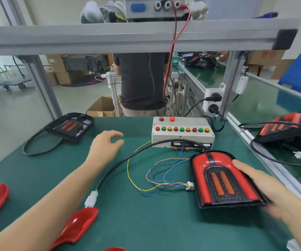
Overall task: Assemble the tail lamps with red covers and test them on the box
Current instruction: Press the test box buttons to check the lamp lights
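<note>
The right hand (265,185) is gripping the covered tail lamp (224,180) near the table's (128,223) right edge, while the left hand (106,144), fingers loosely spread and empty, is reaching toward the bare lamp (70,126) at the far left corner, seemingly fetching it next for a red cover (77,225).

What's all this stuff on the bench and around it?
Covered lamp: one, red and black, right front of mat.
Bare lamp: one, black, far left.
Loose covers: at least three, red, left front edge.
Test box: one, grey, coloured buttons, middle back.
Plug: one, white, on the black cable.
More lamps: black and red, on the right belt.
Person: one, dark shirt, behind bench.
Left hand: open, above mat.
Right hand: grips covered lamp's right edge.
</note>
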A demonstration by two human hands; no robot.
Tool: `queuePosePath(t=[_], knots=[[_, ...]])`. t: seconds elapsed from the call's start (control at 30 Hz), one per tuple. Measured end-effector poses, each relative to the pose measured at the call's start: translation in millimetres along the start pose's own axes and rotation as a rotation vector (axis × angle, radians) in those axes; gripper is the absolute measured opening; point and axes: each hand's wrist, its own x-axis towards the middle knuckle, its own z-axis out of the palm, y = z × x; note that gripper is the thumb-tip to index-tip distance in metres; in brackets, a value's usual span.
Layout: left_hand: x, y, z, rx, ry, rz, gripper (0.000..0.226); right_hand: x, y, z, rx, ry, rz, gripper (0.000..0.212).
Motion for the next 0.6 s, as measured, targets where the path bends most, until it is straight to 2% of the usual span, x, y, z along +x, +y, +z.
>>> queuePosePath(t=[0.03,0.1,0.2,0.3,0.4,0.47,0.53,0.6], knots=[[-2.3,12.9,4.6,-0.027,0.032,0.09,0.025,7.2,16.5,-36.3,0.008,0.201,0.019,0.037],[0.0,35.5,13.6,-0.042,0.021,0.251,0.027,13.2,24.2,-46.9,-0.112,0.248,-0.001,0.037],[17.2,59.6,29.1,0.08,-0.071,0.321,0.038,21.3,18.5,-56.9,-0.195,0.192,0.022,0.042],[30.9,70.6,49.7,0.315,-0.177,0.334,0.047,15.0,16.7,-67.3,-0.264,0.103,0.027,0.045],[33.2,69.5,64.8,0.295,-0.235,0.255,0.052,6.4,18.5,-67.8,-0.266,0.071,0.031,0.046],[29.3,67.5,67.8,0.239,-0.205,0.208,0.051,3.8,23.1,-70.6,-0.237,0.044,0.029,0.043],[21.0,64.5,63.6,0.167,-0.093,0.202,0.043,4.4,28.0,-73.2,-0.195,0.063,-0.012,0.038],[6.8,61.0,54.0,0.051,-0.01,0.291,0.029,4.1,29.6,-77.0,-0.076,0.139,-0.089,0.03]])
